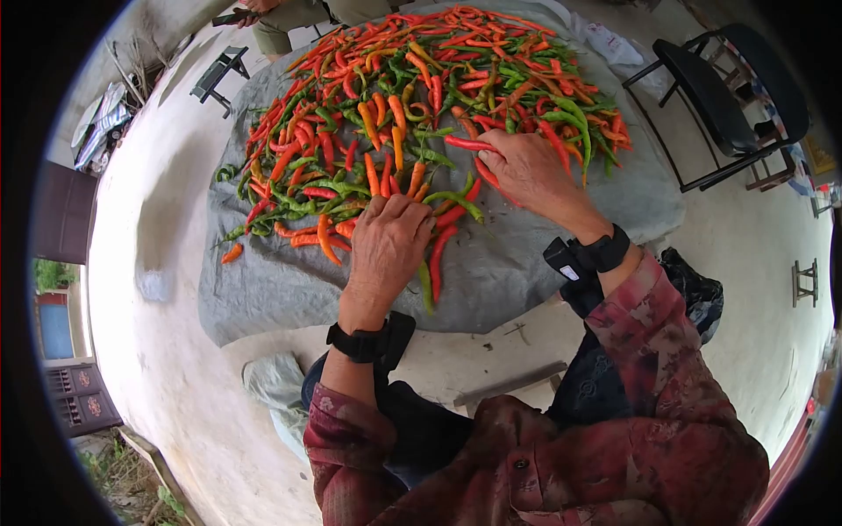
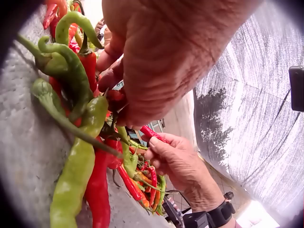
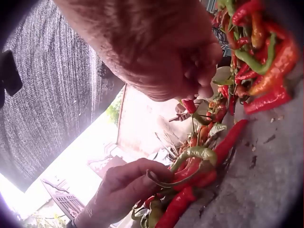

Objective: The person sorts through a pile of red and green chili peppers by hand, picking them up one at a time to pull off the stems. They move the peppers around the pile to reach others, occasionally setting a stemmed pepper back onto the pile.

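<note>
A wide heap of red, orange and green chili peppers (image 1: 324, 145) is spread over a grey cloth (image 1: 254, 302). My right hand (image 1: 537, 178) pinches a red chili pepper (image 1: 463, 142) between thumb and fingers, above the heap's near right part. In the left wrist view that same pepper (image 2: 153, 133) sticks out past the right thumb. My left hand (image 1: 386, 250) is down at the near edge of the heap, its fingers curled around a red chili pepper (image 2: 115, 95) mostly hidden by them. Beside it lie a light green pepper (image 2: 78, 171) and a red one (image 2: 98, 190).
A black chair (image 1: 715, 96) stands on the right and a small dark stool (image 1: 221, 77) at the far left. Across the heap, another person's hand (image 1: 260, 5) shows at the top edge. A plastic bag (image 1: 611, 42) lies by the cloth's far right corner.
</note>
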Action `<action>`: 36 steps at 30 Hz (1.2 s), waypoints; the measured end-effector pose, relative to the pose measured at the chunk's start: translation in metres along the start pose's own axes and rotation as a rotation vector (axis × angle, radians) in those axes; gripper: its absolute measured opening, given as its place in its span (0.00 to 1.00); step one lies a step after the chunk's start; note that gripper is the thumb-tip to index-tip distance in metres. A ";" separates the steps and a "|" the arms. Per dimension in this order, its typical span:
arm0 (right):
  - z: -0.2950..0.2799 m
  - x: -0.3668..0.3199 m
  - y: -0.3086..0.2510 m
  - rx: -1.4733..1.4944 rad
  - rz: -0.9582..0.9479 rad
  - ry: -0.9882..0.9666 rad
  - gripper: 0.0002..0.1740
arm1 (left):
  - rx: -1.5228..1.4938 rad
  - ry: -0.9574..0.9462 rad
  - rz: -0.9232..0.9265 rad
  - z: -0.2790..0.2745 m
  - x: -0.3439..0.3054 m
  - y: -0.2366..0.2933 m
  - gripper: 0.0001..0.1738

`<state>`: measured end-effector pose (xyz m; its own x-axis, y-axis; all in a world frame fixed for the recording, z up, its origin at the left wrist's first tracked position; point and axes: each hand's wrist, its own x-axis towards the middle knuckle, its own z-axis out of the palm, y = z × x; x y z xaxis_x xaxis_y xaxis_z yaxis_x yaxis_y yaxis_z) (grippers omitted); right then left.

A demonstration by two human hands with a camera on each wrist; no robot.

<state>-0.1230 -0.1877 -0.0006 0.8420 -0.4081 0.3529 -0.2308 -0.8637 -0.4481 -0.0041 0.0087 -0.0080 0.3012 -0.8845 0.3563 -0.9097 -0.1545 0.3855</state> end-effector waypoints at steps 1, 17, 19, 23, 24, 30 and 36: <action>-0.004 -0.001 0.001 0.037 0.029 -0.023 0.11 | 0.007 0.027 0.010 0.001 0.001 0.001 0.08; -0.010 -0.034 -0.031 0.641 0.022 -0.556 0.12 | -1.128 0.141 -0.549 0.003 0.012 0.004 0.16; -0.008 -0.033 -0.028 0.683 0.028 -0.569 0.12 | -1.375 0.196 -0.492 0.005 0.011 0.004 0.14; 0.000 -0.034 -0.026 0.688 -0.019 -0.624 0.15 | -1.439 0.200 -0.491 0.003 0.007 0.003 0.12; 0.002 -0.034 -0.027 0.690 -0.019 -0.627 0.15 | -1.336 0.166 -0.497 0.001 0.007 0.002 0.11; 0.004 -0.034 -0.036 0.797 0.064 -0.539 0.19 | -1.100 0.054 -0.576 0.000 0.004 0.007 0.11; -0.015 -0.019 -0.001 0.315 -0.043 -0.277 0.19 | -0.749 0.218 -0.530 -0.005 0.003 -0.002 0.12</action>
<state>-0.1461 -0.1839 0.0053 0.9568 -0.2416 0.1619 -0.0684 -0.7281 -0.6821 0.0002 0.0085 -0.0038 0.7391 -0.6662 0.0996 -0.2409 -0.1233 0.9627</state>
